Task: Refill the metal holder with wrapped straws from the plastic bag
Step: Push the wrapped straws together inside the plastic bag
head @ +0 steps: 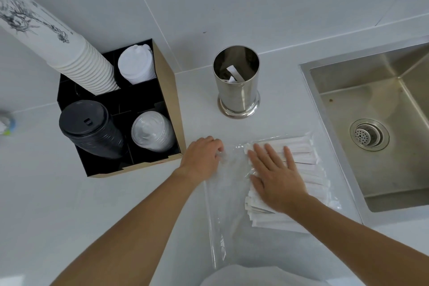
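Head view: white worktop lies open at the near left; a steel sink borders its right edge. Black cup-and-lid organizer stands far left. Clear plastic bag of wrapped straws lies flat beside the sink, its near end cut off by clothing. Metal holder stands upright beyond, holding few straws. Right hand presses flat, fingers apart, on the straws; left hand pinches the bag's corner, fingertips hidden.
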`<action>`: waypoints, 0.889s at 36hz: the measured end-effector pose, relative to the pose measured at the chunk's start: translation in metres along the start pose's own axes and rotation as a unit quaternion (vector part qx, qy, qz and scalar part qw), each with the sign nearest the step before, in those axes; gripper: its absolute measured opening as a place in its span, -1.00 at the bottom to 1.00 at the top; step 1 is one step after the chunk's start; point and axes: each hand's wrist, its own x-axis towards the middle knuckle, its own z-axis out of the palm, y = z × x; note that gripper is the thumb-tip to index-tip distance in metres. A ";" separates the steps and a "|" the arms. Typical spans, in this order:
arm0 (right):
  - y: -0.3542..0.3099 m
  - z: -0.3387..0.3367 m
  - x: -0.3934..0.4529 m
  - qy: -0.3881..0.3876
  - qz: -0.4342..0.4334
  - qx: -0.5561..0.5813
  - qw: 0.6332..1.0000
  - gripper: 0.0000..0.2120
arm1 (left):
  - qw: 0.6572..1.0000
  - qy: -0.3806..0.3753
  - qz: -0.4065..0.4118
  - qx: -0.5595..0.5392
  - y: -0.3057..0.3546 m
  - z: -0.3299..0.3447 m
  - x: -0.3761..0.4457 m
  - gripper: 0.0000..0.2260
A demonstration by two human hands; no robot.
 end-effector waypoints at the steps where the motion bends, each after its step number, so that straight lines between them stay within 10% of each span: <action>1: -0.008 0.000 0.000 0.015 -0.030 0.002 0.999 -0.45 | 1.000 -0.005 -0.008 -0.018 0.000 -0.001 0.000 -0.80; 7: -0.048 0.020 -0.008 -0.020 -0.161 0.014 0.987 -0.48 | 0.998 -0.006 -0.034 -0.053 0.002 -0.007 -0.001 -0.85; 21: -0.046 0.026 -0.010 -0.045 -0.173 0.006 0.984 -0.44 | 0.990 0.039 -0.052 -0.123 -0.020 -0.006 -0.032 -0.91; 32: -0.047 0.024 -0.009 -0.012 -0.183 0.007 0.983 -0.45 | 0.996 -0.078 0.012 -0.051 0.000 -0.020 -0.020 -0.72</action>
